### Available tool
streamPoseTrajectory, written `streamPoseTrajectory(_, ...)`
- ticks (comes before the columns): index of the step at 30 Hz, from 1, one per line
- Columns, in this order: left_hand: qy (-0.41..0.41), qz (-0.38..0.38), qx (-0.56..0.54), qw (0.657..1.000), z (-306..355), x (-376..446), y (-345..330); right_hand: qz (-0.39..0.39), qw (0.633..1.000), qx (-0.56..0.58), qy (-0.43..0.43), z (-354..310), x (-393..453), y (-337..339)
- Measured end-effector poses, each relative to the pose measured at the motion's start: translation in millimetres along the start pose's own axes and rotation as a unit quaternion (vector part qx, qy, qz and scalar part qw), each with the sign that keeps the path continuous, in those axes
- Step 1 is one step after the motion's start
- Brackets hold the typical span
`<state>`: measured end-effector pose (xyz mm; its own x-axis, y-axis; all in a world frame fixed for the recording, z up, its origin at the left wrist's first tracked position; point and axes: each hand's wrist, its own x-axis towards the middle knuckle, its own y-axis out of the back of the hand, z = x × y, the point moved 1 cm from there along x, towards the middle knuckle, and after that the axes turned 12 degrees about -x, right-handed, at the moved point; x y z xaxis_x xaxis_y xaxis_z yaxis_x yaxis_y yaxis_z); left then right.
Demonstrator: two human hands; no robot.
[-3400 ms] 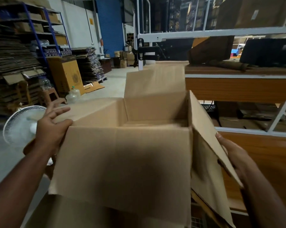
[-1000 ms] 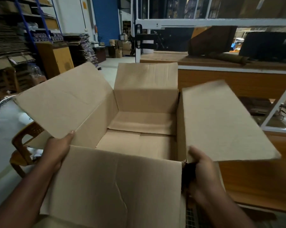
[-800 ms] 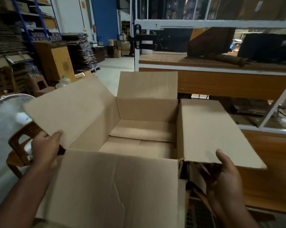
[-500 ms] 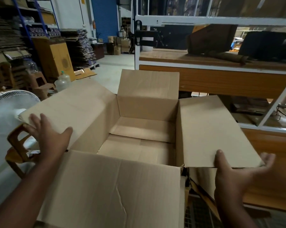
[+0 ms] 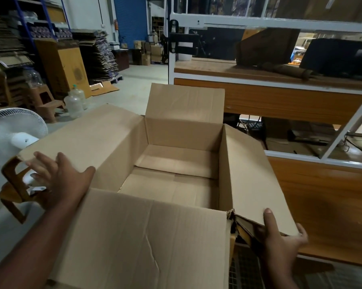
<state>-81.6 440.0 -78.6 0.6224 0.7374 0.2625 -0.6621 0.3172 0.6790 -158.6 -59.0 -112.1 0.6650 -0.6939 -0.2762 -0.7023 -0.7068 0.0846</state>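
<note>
beside left grip (image 5: pixel 59 180), open cardboard box (image 5: pixel 171 190), right grip (image 5: pixel 280 240) pinching its flap (image 5: pixel 251 174)

Dim, warm indoor light, and the brightest patch is the pale floor (image 5: pixel 138 80) far back. The box (image 5: pixel 176 190) holds soft shadow along its right inner wall. The left hand (image 5: pixel 57 180) shows motion blur at its fingers. Wide-angle distortion bends the rack (image 5: pixel 280 22) bars towards the right edge, and its dark shelves lose detail.
</note>
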Motion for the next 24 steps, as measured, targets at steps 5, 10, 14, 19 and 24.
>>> streamPoseTrajectory(5,-0.067,-0.074,0.113,0.989,3.0,3.7,-11.5,-0.023,0.953,-0.302,0.021,17.2,15.9,5.1)
streamPoseTrajectory(10,-0.076,-0.152,0.175,0.97,6.3,11.5,-12.9,-0.211,0.914,-0.315,0.146,10.1,7.4,-4.1)
streamPoseTrajectory(14,-0.061,-0.18,0.175,0.966,11.1,13.5,-9.1,-0.3,0.864,-0.379,0.141,-6.5,11.0,-26.3)
streamPoseTrajectory(19,-0.059,-0.197,0.161,0.965,9.7,14.4,-5.5,-0.312,0.861,-0.367,0.162,-12.1,16.0,-44.8)
streamPoseTrajectory(24,-0.093,-0.147,0.165,0.971,2.8,-2.7,-7.9,-0.281,0.883,-0.321,0.194,-1.5,16.9,-51.3)
